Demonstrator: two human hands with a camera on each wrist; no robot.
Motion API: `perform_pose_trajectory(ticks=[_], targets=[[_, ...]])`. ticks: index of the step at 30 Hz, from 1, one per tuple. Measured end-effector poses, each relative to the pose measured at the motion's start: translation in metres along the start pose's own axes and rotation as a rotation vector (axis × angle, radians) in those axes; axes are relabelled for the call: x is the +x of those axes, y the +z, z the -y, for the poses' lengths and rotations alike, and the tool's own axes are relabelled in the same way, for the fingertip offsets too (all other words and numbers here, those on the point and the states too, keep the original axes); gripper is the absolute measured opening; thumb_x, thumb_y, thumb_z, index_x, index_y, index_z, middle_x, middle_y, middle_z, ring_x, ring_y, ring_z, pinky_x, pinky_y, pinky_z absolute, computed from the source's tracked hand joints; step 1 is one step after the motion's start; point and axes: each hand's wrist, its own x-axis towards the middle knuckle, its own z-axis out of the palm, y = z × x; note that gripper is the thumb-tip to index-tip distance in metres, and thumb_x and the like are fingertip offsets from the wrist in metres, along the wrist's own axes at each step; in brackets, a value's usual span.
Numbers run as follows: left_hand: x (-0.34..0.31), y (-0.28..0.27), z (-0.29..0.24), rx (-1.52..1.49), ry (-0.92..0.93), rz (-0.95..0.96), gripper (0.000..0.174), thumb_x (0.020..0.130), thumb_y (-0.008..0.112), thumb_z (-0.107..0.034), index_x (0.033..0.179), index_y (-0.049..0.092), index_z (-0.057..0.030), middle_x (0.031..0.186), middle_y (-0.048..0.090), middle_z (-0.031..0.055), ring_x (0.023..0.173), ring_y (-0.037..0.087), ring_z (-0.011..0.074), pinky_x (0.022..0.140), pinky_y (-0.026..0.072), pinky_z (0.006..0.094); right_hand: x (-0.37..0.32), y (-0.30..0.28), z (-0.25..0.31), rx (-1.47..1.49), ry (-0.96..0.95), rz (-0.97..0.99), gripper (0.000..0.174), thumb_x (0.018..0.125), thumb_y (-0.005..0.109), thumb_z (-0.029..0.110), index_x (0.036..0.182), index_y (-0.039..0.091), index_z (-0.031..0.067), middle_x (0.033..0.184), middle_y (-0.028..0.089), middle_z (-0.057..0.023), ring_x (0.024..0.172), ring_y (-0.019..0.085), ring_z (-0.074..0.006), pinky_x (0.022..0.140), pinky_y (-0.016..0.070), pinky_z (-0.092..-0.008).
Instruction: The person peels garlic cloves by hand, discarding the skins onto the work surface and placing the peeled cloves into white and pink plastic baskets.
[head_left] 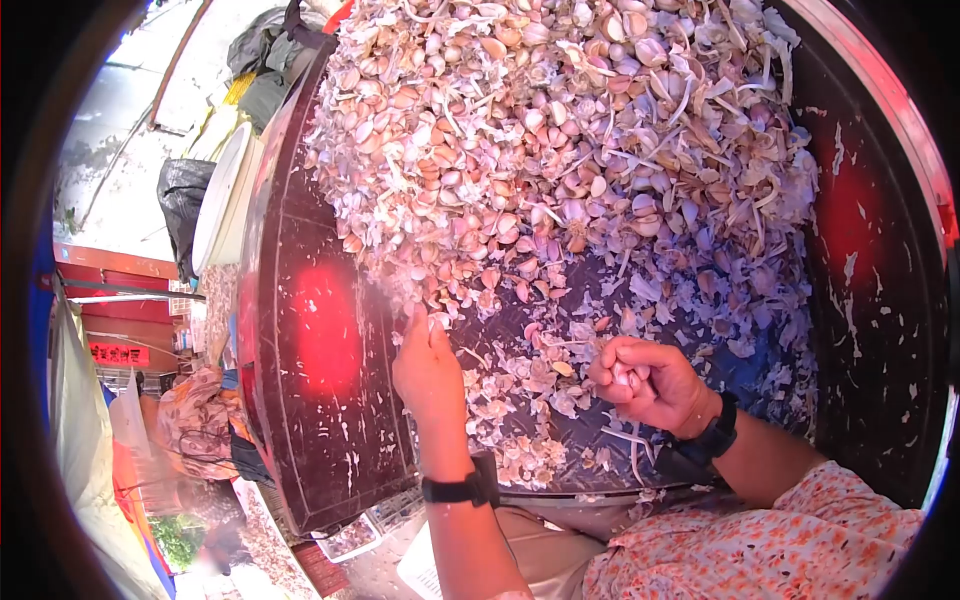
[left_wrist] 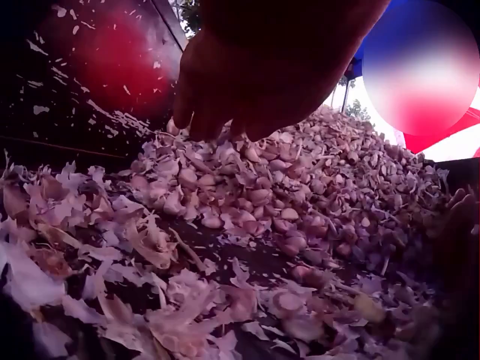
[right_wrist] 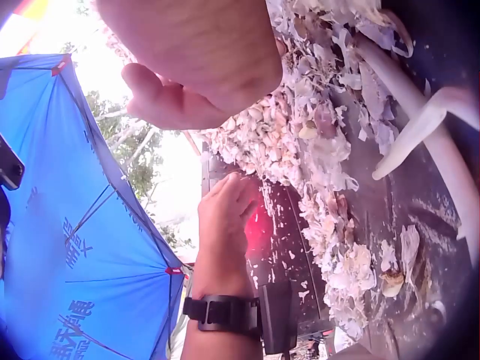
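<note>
A large heap of loose garlic cloves (head_left: 470, 170) mixed with papery skins fills the far part of a dark tray (head_left: 340, 430). My left hand (head_left: 430, 380) reaches to the heap's near left edge, fingers bent downward, fingertips among the cloves. In the left wrist view that hand (left_wrist: 262, 67) hangs over the heap, shadowed; I cannot tell whether its fingertips pinch a clove. Nearer my body, my right hand (head_left: 655, 385) is palm up with curled fingers and holds pale pinkish garlic cloves (head_left: 625, 376). The right wrist view shows its back and thumb, the cloves hidden.
Loose skins (head_left: 530, 450) and dry stalks (head_left: 630, 440) litter the tray floor between the hands. High dark side walls (head_left: 860, 300) bound the tray. Left of it stand a white round tub (head_left: 225, 200) and black bags (head_left: 183, 205). A blue canopy (right_wrist: 82, 217) hangs behind.
</note>
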Motion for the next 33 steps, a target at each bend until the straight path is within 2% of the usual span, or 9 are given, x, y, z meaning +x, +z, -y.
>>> perform_pose_trajectory(ticks=[8,14,16,17,24,28,30,32,33], targets=[[0.006,0.055,0.062,0.437,0.021,0.148,0.037,0.088,0.049,-0.017,0.121,0.05,-0.0008,0.134,0.038,0.0209,0.126,0.035,0.0342,0.099,0.033,0.0476,0.0,0.012,0.009,-0.061,0.019,-0.117,0.016,0.082,0.054,0.012,0.09,0.056,-0.0017,0.089,0.057,-0.0142,0.068,0.056,-0.0156,0.049,0.0433,-0.0205],[0.006,0.04,0.026,0.234,0.184,0.124,0.029,0.084,0.056,-0.017,0.107,0.057,0.0004,0.108,0.059,0.0176,0.101,0.055,0.0335,0.086,0.0426,0.0424,0.002,0.001,0.004,-0.013,-0.006,-0.012,0.017,0.082,0.054,0.01,0.09,0.057,-0.0044,0.083,0.058,-0.0139,0.065,0.055,-0.015,0.06,0.0455,-0.0237],[0.008,0.025,0.002,0.241,0.004,0.321,0.031,0.079,0.064,-0.018,0.106,0.062,-0.0026,0.088,0.064,0.0195,0.079,0.063,0.0337,0.072,0.0486,0.0395,0.002,0.002,0.003,-0.021,-0.01,-0.042,0.017,0.082,0.054,0.009,0.09,0.058,-0.0051,0.08,0.058,-0.014,0.063,0.054,-0.0146,0.06,0.0454,-0.024],[0.007,0.033,0.012,0.187,0.094,0.23,0.031,0.076,0.066,-0.019,0.105,0.064,-0.0067,0.076,0.064,0.0179,0.067,0.062,0.0344,0.064,0.0479,0.0423,0.002,0.002,0.003,-0.02,-0.014,-0.043,0.017,0.082,0.054,0.009,0.09,0.058,-0.0051,0.08,0.058,-0.014,0.063,0.054,-0.0146,0.06,0.0454,-0.024],[0.008,0.031,-0.009,0.385,0.233,0.473,0.026,0.075,0.064,-0.017,0.099,0.064,-0.0078,0.076,0.064,0.0164,0.071,0.063,0.0341,0.063,0.0478,0.0444,0.004,-0.002,0.002,-0.041,-0.024,-0.058,0.016,0.084,0.053,0.008,0.091,0.056,-0.0058,0.078,0.057,-0.013,0.064,0.055,-0.0161,0.044,0.0402,-0.0196],[-0.004,0.021,-0.02,-0.215,-0.035,0.323,0.024,0.072,0.067,-0.011,0.095,0.067,-0.0053,0.066,0.063,0.0133,0.059,0.063,0.0239,0.055,0.047,0.0297,0.003,0.001,0.006,-0.039,-0.039,-0.079,0.016,0.084,0.053,0.009,0.092,0.056,-0.0048,0.077,0.056,-0.0121,0.064,0.055,-0.0164,0.042,0.0393,-0.019],[-0.02,-0.012,-0.063,-0.903,-0.348,0.292,0.021,0.075,0.066,-0.002,0.095,0.065,0.0051,0.074,0.064,0.0034,0.066,0.063,0.0113,0.056,0.0488,0.0214,0.002,0.004,0.006,-0.035,-0.036,-0.081,0.016,0.084,0.053,0.009,0.093,0.056,-0.0045,0.077,0.056,-0.0116,0.064,0.055,-0.0161,0.042,0.0392,-0.0188],[-0.036,-0.054,-0.102,-0.847,-0.203,0.35,0.018,0.071,0.068,0.004,0.089,0.064,0.0038,0.072,0.066,0.0099,0.063,0.063,0.0104,0.057,0.0463,0.0189,0.001,0.004,0.006,-0.042,-0.036,-0.088,0.016,0.085,0.053,0.009,0.093,0.057,-0.0042,0.077,0.056,-0.011,0.064,0.055,-0.0159,0.042,0.0391,-0.0185],[-0.045,-0.081,-0.118,-0.781,0.094,0.378,0.022,0.073,0.069,0.0,0.093,0.064,0.005,0.077,0.066,0.0105,0.064,0.063,0.0126,0.057,0.0477,0.02,0.002,0.002,0.004,-0.049,-0.053,-0.089,0.016,0.085,0.053,0.009,0.092,0.057,-0.004,0.078,0.056,-0.0105,0.064,0.055,-0.0156,0.042,0.039,-0.0182]])
